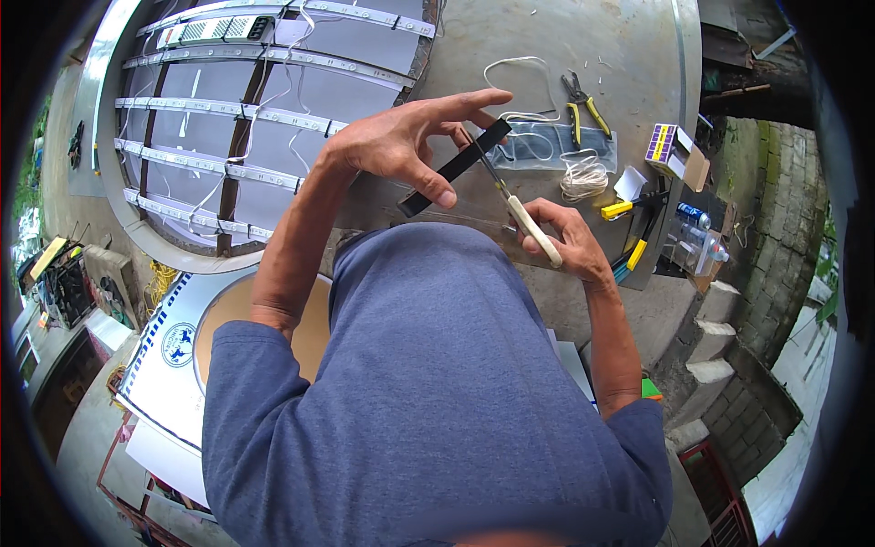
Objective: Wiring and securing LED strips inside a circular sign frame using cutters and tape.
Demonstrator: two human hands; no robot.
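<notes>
My left hand [396,141] holds a straight, flat black strip [451,170] between thumb and fingers, its index finger stretched out past the strip. My right hand [574,239] grips what look like scissors with a cream handle [533,230]. Their thin metal blades [492,173] cross the black strip near its far end. Whether the blades have cut into it, I cannot tell. Both hands are raised in front of my body, above the grey metal surface [474,55].
A round frame with LED strips [301,118] and a power supply [214,32] lies at left. At right are yellow-handled pliers [583,109], a coil of white wire [583,175], an open small box [670,150] and yellow-black tools [629,208]. Concrete steps [715,333] stand beyond.
</notes>
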